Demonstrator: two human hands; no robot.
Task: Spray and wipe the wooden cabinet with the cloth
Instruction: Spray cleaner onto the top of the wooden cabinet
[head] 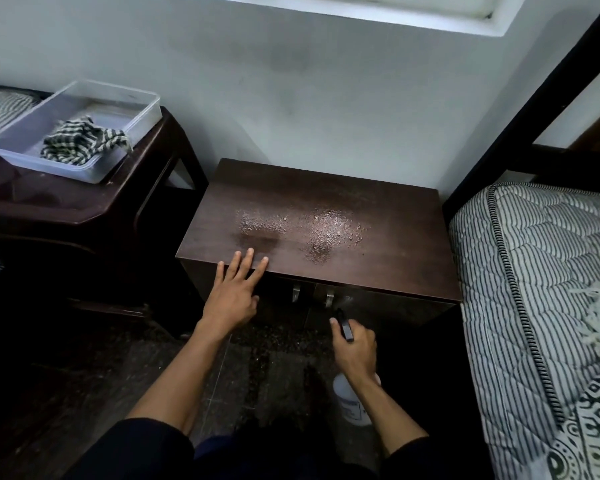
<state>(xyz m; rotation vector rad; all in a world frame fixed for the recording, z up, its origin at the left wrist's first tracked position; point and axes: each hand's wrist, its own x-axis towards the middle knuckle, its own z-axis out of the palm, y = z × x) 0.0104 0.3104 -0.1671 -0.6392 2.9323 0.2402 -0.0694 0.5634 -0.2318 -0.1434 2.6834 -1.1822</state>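
**Wet cabinet top, cloth off to the side**

Laid the left hand point(234, 294) flat, fingers straight and spread, on the front left edge of the wooden cabinet point(395, 244). Gripped the spray bottle point(349, 400) in the right hand point(355, 348), fingers curled round its dark trigger head, low before the cabinet doors. Found patches of droplets point(329, 226) across the cabinet top. Found the checked cloth point(78, 142) crumpled in a clear plastic tub point(142, 109) on a dark worktop point(66, 202) to the left, well apart from both hands. Flanked on the right by a striped mattress point(534, 271).
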